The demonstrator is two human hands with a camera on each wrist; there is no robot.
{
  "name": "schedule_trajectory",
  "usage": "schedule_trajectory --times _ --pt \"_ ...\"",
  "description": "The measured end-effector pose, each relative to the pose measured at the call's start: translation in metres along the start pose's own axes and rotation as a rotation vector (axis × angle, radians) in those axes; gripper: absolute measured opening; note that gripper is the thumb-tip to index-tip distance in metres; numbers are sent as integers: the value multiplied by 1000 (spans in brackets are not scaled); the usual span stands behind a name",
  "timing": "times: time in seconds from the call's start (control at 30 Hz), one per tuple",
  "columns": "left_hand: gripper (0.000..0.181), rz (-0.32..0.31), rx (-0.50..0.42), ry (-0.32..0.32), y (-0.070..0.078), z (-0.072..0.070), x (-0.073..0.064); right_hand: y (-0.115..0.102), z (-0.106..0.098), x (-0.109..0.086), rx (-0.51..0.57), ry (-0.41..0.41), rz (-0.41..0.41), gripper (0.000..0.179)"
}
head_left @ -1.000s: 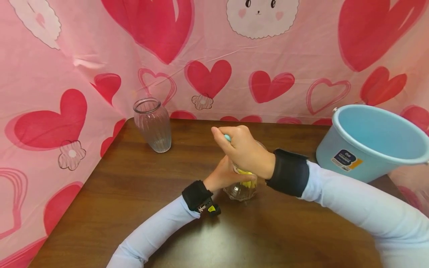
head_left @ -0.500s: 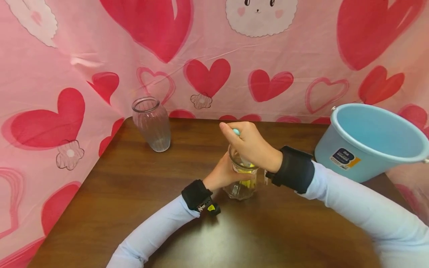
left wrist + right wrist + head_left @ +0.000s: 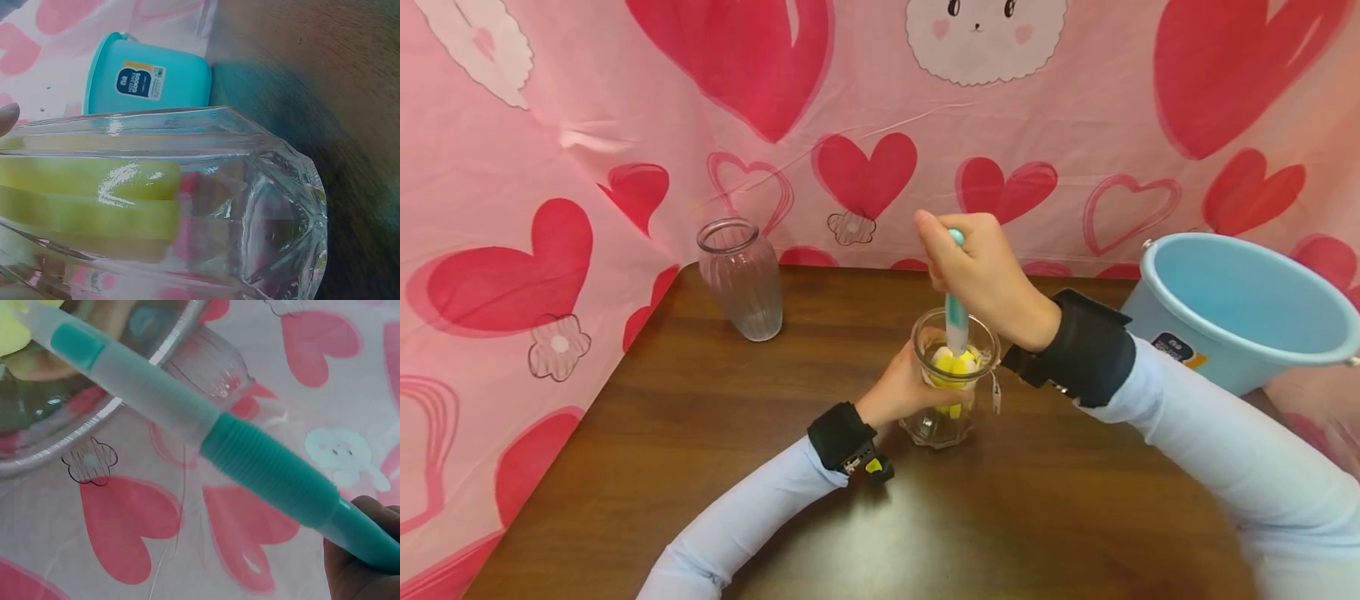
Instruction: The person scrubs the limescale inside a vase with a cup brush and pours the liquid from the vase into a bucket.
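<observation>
In the head view my left hand [image 3: 895, 392] grips the side of a clear glass vase [image 3: 934, 429] that stands on the table. My right hand [image 3: 988, 271] holds the teal handle of a sponge bottle brush [image 3: 956, 325], thumb near its top end. The brush stands nearly upright, its yellow-and-white sponge head [image 3: 951, 365] inside the vase near the mouth. Through the glass, the left wrist view shows the yellow sponge [image 3: 94, 219] reaching partway down. The right wrist view shows the ribbed teal grip [image 3: 269, 469] and part of the vase's rim [image 3: 119, 406].
A ribbed pinkish glass vase [image 3: 742, 279] stands at the back left of the wooden table [image 3: 737, 400]. At the back right is a light blue bucket [image 3: 1247, 342]. A small tag [image 3: 996, 392] hangs by the held vase's rim. Pink heart-patterned cloth [image 3: 865, 83] lines the back and sides.
My right hand has risen and moved right, drawing the bottle brush upward, so its handle and sponge head show at the vase mouth. The left hand has stayed put.
</observation>
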State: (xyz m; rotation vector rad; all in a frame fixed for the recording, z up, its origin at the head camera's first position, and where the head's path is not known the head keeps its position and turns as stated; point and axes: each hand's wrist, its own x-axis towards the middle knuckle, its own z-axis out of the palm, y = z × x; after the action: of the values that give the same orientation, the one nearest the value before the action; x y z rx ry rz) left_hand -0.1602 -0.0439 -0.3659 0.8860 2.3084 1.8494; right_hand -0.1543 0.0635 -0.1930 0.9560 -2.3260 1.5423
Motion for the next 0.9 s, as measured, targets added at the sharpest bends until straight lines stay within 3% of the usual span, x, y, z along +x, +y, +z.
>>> schedule_trajectory --times 0.2,0.4,0.67,0.9 --pt "71 10 9 20 1 1 0 -13 -13 18 117 77 76 50" --pt "73 -6 5 20 2 2 0 -17 -29 32 330 167 166 49" --pt "73 -13 -5 5 5 2 -1 -10 -41 39 534 227 309 49" --pt "73 -9 -8 0 1 2 -1 5 -47 37 604 310 408 45"
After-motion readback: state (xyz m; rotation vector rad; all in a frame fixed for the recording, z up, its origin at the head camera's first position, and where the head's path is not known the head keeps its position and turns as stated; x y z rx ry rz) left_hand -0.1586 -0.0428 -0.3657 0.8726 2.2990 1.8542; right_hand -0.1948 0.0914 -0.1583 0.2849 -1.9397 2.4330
